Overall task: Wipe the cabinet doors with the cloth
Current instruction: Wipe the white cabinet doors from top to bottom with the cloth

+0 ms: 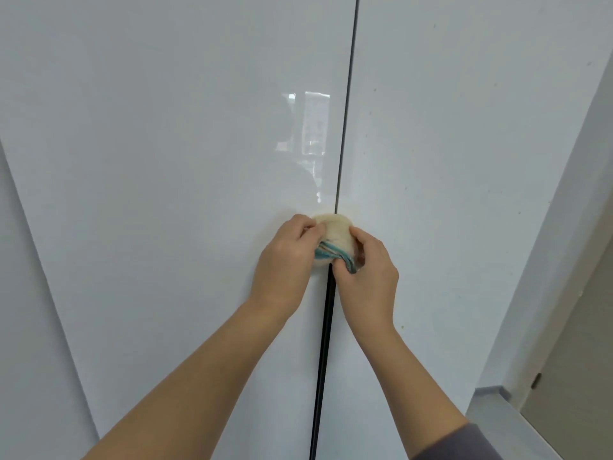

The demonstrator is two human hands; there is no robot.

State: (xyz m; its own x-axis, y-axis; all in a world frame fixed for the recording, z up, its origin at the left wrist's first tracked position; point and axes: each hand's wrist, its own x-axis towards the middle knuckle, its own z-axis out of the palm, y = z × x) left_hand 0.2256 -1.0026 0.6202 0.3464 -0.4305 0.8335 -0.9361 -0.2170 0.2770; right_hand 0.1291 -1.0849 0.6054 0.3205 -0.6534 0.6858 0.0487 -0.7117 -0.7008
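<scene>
White glossy doors [159, 154] fill your view, closed, with a dark gap [346, 104] between them. Nearest you, both forearms reach forward. Your left hand [283, 260] and right hand [368, 273] grip the cloth [333, 235] from either side, fingers [311, 229] curled and pinching its bunched folds, probably to gather it into a firm pad. It sits between both hands, held against the gap. Beyond it, specks on the right door [464, 144] await wiping.
</scene>
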